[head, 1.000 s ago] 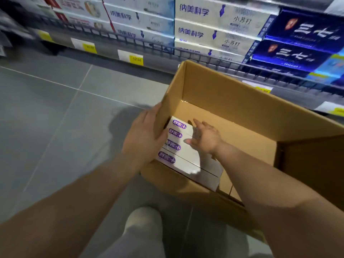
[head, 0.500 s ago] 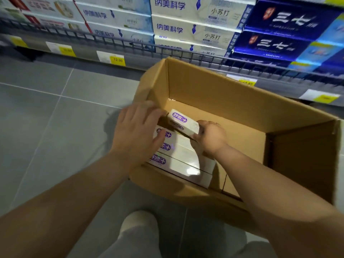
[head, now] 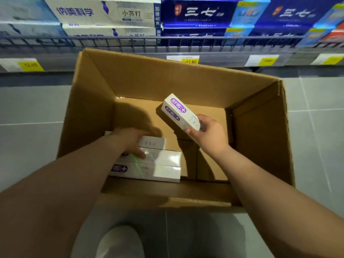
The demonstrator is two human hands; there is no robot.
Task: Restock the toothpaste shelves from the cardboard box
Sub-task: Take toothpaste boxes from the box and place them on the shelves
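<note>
An open cardboard box (head: 141, 75) sits on the floor below me. My right hand (head: 208, 135) grips a white toothpaste carton with purple logos (head: 178, 110), lifted and tilted above the box floor. Inside the box at its near left lie three more white cartons (head: 162, 161) side by side. My left hand (head: 130, 140) reaches into the box and rests flat on these cartons, fingers spread over them; I cannot tell whether it grips one.
Behind the box runs a low shelf with a wire rail (head: 167, 42), stocked with white toothpaste cartons (head: 104, 13) on the left and dark blue ones (head: 199, 14) on the right. Yellow price tags (head: 189, 60) line its edge. Grey floor tiles surround the box; my shoe (head: 121, 241) is below.
My right hand has lifted one carton out of the stack and up to the right. My left hand has moved from the box's left wall down onto the remaining cartons.
</note>
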